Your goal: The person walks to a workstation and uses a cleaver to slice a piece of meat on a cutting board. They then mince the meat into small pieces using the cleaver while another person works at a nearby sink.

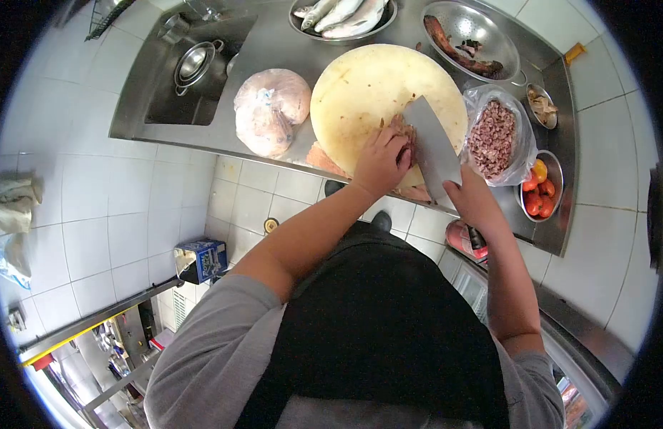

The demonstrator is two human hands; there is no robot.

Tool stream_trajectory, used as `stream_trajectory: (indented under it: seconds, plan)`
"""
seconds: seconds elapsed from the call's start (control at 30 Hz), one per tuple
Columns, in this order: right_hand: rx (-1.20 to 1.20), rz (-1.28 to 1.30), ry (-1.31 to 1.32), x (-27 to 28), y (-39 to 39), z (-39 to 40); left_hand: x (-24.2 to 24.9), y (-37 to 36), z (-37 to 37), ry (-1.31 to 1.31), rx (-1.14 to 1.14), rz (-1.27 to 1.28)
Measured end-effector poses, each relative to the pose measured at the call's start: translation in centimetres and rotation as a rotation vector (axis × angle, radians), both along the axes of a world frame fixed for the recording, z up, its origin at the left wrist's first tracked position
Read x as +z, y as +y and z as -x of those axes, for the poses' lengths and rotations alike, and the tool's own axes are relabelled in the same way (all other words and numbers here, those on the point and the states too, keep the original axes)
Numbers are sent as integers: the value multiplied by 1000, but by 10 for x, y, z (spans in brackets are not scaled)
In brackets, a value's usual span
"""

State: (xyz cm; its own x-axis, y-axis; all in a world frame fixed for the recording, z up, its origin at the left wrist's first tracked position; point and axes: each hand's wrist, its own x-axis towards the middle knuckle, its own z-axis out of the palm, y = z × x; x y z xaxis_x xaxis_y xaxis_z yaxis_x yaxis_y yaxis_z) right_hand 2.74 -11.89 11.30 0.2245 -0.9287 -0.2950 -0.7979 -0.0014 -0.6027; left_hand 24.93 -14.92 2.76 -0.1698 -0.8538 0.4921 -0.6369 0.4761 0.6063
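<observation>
My right hand (476,199) is wrapped round the black handle of a wide cleaver (434,146). The blade lies over the right part of a round yellowish chopping board (378,79). Curled fingers of my left hand (383,159) press a brownish piece of meat (409,133) onto the board, close beside the blade. The hand hides much of this meat. Right of the board, a clear plastic bag holds diced reddish-purple meat (493,138). A knotted bag of pale meat (271,111) sits to the board's left.
Whole fish (354,17) fill a bowl at the back. A colander (502,44) holds dark reddish strips. Tomatoes (537,201) lie in a metal bowl (560,173) at right, below a small bowl of pale pieces (542,107). A sink (154,113) with pots is at left.
</observation>
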Motion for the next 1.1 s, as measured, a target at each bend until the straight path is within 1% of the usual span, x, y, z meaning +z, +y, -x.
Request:
stream_trajectory:
  seconds: [0.13, 0.2, 0.23, 0.3, 0.37, 0.43, 0.47, 0.53, 0.57, 0.6, 0.63, 0.67, 0.73, 0.77, 0.8, 0.83, 0.87, 0.93, 0.97, 1.03, 1.1]
  plan:
    - [-35, 86, 7, -25, -22, -21, -5, -3, -1, 5, -29, -24]
    - [-122, -38, -97, -37, -28, -25, -7, -3, -2, -8, -27, -21]
    - [-142, -34, -95, -35, -24, -26, -5, -3, -1, -18, -14, -21]
    - [-124, 95, -41, -30, -17, -32, -2, 2, 0, -7, -35, -6]
    - [-147, 75, -52, -18, -6, -35, 0, 2, 1, -63, -15, 26]
    - [-278, -276, -209, 14, 4, -36, 6, 5, 2, -88, -38, -11]
    - [-273, -278, -209, 19, 11, -35, 7, 6, 1, -111, -52, -56]
    - [-231, -296, -123, 24, 22, -25, 5, 5, 1, -108, -47, -38]
    - [-226, -300, -116, 8, 22, -20, 3, 5, 2, -104, -43, -18]
    - [-191, -170, -97, -22, 22, -17, 3, 4, 2, -101, -36, -22]
    - [-158, -42, -83, -27, 23, -21, 4, 3, 2, -78, -52, -9]
    - [-155, -49, -86, -30, 19, -25, 4, 4, 0, -58, -69, 2]
    - [-306, -269, -267, -6, 1, -48, -2, 2, -1, -53, -46, -16]
    - [-313, -266, -270, -21, -7, -49, -3, -1, 0, -41, -23, -22]
    - [-266, -74, -220, -48, -13, -50, -4, -1, 0, -42, -31, -18]
    - [-216, 118, -167, -55, -14, -52, -5, -2, 0, -67, -7, -1]
    - [-222, 126, -168, -59, -12, -50, -5, -3, 0, -93, 18, 16]
    - [-264, -23, -203, -49, -6, -52, -2, 0, -1, -105, 7, -2]
    - [-266, -19, -203, -41, 0, -49, -2, 2, -1, -112, 13, -31]
    - [-322, -201, -275, -10, 18, -49, -3, 6, -4, -112, -14, -40]
    - [-291, -178, -252, -18, 26, -46, -3, 8, -7, -112, -39, -40]
